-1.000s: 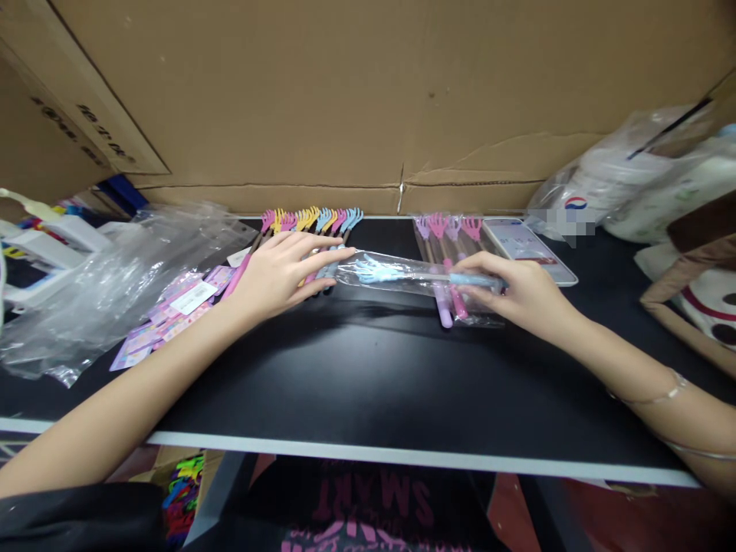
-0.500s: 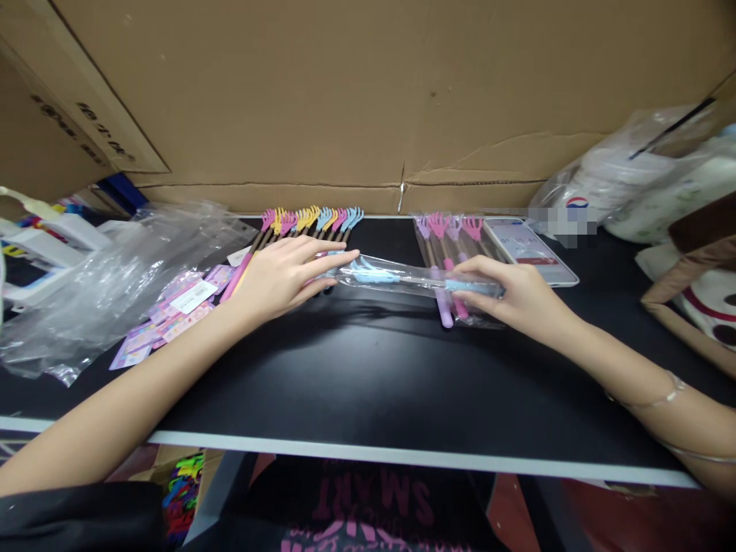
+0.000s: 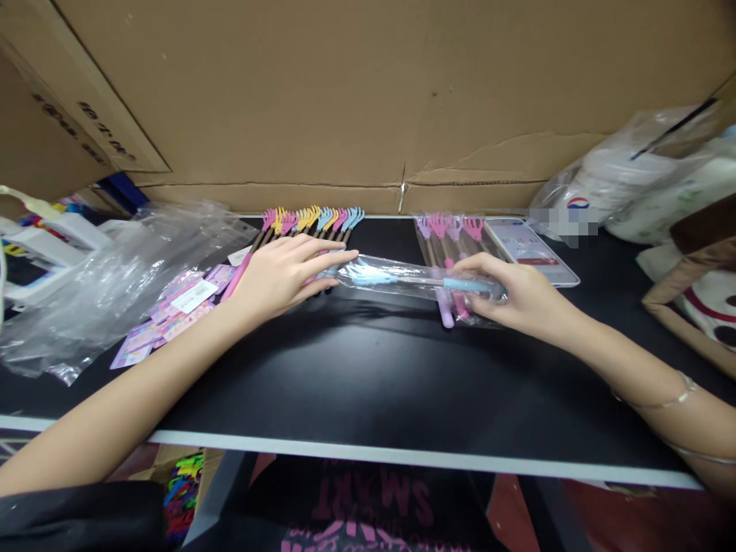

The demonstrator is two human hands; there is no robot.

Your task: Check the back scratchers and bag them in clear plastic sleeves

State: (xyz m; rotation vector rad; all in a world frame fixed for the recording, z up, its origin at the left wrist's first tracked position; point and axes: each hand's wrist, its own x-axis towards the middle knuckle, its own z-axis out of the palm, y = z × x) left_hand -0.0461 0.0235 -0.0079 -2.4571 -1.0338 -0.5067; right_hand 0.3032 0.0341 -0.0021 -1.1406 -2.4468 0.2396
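A light-blue back scratcher (image 3: 373, 274) lies sideways inside a clear plastic bag, held up between both hands above the black table. My left hand (image 3: 287, 270) pinches the bag's end near the claw. Around the handle end my right hand (image 3: 511, 295) is closed, fingers and thumb gripping through the plastic. Behind my left hand several unbagged back scratchers (image 3: 310, 218) in pink, yellow and blue lie in a row, partly hidden by it. Bagged purple and pink back scratchers (image 3: 440, 230) rest beneath my right hand, their handles toward me.
Clear plastic bags (image 3: 132, 276) are piled at the left, beside purple printed cards (image 3: 184, 307). A phone (image 3: 532, 249) lies at the back right near a bagged cup (image 3: 615, 180) and a plush toy (image 3: 707, 291). Cardboard (image 3: 345, 100) walls off the back.
The bagged blue back scratcher has shifted slightly within my hands, and its handle shows a little more at the right. My right hand has moved slightly right; my left is nearly still.
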